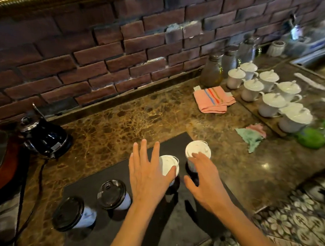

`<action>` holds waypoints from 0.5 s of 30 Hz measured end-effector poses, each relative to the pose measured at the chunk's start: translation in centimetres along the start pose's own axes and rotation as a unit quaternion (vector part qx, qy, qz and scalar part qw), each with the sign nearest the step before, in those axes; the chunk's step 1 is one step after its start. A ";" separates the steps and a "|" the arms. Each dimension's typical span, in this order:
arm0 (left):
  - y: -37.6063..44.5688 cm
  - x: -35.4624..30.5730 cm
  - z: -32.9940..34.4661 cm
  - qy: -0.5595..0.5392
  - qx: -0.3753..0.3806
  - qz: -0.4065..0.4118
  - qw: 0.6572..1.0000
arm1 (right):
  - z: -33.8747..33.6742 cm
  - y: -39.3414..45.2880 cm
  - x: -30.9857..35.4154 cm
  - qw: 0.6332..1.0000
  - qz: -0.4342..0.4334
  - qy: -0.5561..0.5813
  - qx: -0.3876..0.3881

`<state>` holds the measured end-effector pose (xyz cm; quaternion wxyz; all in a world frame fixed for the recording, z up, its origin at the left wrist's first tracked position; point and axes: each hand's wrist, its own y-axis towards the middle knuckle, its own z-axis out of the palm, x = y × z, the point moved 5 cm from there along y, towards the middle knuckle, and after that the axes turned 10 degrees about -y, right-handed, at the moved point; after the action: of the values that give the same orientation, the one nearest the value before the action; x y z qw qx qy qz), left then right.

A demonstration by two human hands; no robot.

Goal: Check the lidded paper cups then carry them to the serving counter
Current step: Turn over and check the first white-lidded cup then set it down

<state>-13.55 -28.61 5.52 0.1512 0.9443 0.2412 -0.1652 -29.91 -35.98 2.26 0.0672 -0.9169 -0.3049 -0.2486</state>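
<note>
Several lidded paper cups stand on a dark mat (97, 185) on the marble counter. Two carry black lids: one (68, 214) at the near left, another (111, 194) to its right. Two carry white lids: one (170, 165) in the middle, one (197, 149) further right. My left hand (147, 173) hovers open beside the middle white-lidded cup, its thumb at the lid's edge. My right hand (205, 179) is open with fingers spread, its fingertips at the near side of the right white-lidded cup. Neither hand grips a cup.
A black kettle (46, 137) with a cord sits at the left by the brick wall. A pink striped cloth (212, 99), a green and pink rag (252, 136), several white lidded porcelain cups (270, 95) and glass bottles (212, 72) fill the right. Patterned floor tiles (297, 226) lie past the counter edge.
</note>
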 end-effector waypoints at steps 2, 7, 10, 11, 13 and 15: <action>0.2 -0.5 1.3 0.000 0.022 0.002 1.000 | 1.7 -1.1 -1.2 0.998 0.021 0.048 0.040; 0.5 -0.5 4.7 0.018 0.103 0.005 0.994 | 5.8 -0.9 -2.4 0.977 0.080 0.124 0.153; 0.6 0.1 6.4 0.022 0.141 -0.006 0.990 | 7.8 1.0 -2.3 0.966 0.090 0.155 0.185; 0.7 0.3 6.8 0.021 0.147 -0.013 0.989 | 8.4 1.7 -2.2 0.963 0.091 0.171 0.189; 0.8 0.5 7.4 0.017 0.150 -0.030 0.988 | 9.3 3.0 -1.9 0.957 0.090 0.205 0.186; 0.8 0.6 7.7 0.014 0.151 -0.043 0.988 | 10.1 3.9 -1.7 0.954 0.077 0.222 0.184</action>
<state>-14.52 -31.90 -1.48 -0.0036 0.9471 0.2562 -0.1933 -24.61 -37.22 -7.28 0.3194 -0.8311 -0.2508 -0.3798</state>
